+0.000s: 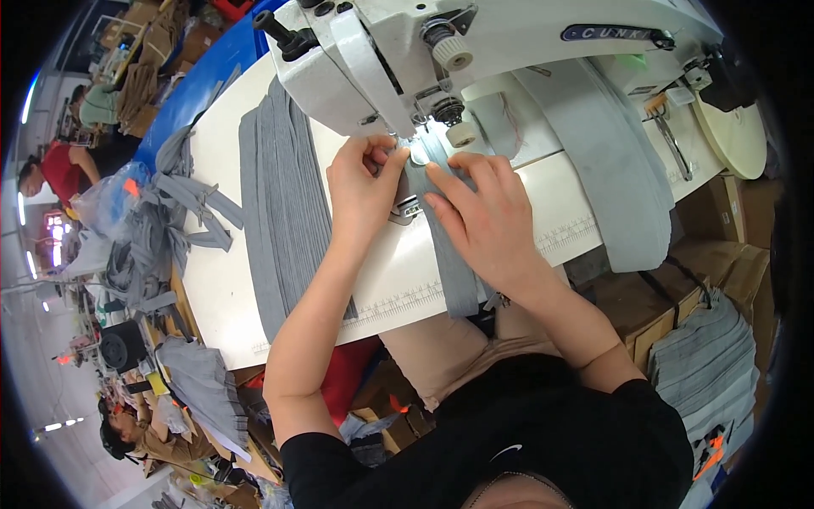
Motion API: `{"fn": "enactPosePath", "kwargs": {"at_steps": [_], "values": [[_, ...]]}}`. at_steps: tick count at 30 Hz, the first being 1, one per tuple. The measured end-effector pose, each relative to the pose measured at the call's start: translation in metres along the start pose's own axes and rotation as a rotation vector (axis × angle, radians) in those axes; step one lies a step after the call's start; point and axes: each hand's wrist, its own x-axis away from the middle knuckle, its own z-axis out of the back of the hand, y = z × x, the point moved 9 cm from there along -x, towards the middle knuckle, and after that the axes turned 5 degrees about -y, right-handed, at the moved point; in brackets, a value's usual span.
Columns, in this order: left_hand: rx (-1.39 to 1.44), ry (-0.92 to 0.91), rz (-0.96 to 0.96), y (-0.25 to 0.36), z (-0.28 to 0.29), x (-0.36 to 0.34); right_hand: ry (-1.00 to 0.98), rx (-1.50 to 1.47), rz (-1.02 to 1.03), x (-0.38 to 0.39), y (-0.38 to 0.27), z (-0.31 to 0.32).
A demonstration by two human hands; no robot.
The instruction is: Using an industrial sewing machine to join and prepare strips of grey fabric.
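A grey fabric strip (454, 271) runs from under the lit needle area of a white sewing machine (339, 81) toward me and hangs over the table's near edge. My left hand (363, 182) is at the strip's left side by the needle, thumb and forefinger pinched together at its edge; the exact grip is partly hidden. Over the strip, my right hand (492, 216) lies with fingers stretched and spread, thumb and fingertips touching the cloth. Between the hands, a small metal fitting (409, 209) shows on the machine bed.
Left of my arm lies a stack of grey strips (284, 212); more grey panels (593, 161) drape on the right. Small scissors-like metal tool (671, 144) rests at the right. Tangled grey strips (191, 199) lie at the far left. Other people sit farther left.
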Motion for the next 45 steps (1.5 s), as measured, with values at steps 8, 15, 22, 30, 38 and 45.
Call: {"fn": "enactPosePath", "kwargs": {"at_steps": [8, 15, 22, 30, 38, 45], "values": [[-0.106, -0.013, -0.062, 0.024, -0.003, 0.093, 0.045, -0.291, 0.052, 0.057, -0.007, 0.059], [0.746, -0.219, 0.249, 0.02, -0.013, 0.122, -0.218, -0.423, -0.322, 0.144, 0.042, 0.033], [1.142, -0.314, 0.373, 0.001, -0.018, 0.152, -0.233, -0.558, -0.237, 0.14, 0.03, 0.023], [1.268, -0.433, 0.349, 0.005, -0.014, 0.191, -0.326, -0.681, -0.282, 0.148, 0.008, 0.025], [1.389, -0.575, 0.365, -0.023, -0.061, 0.248, -0.369, -0.592, -0.315, 0.153, 0.015, 0.012], [0.636, -0.466, 0.196, -0.029, -0.103, 0.216, -0.405, -0.515, -0.277, 0.175, 0.019, 0.002]]}}
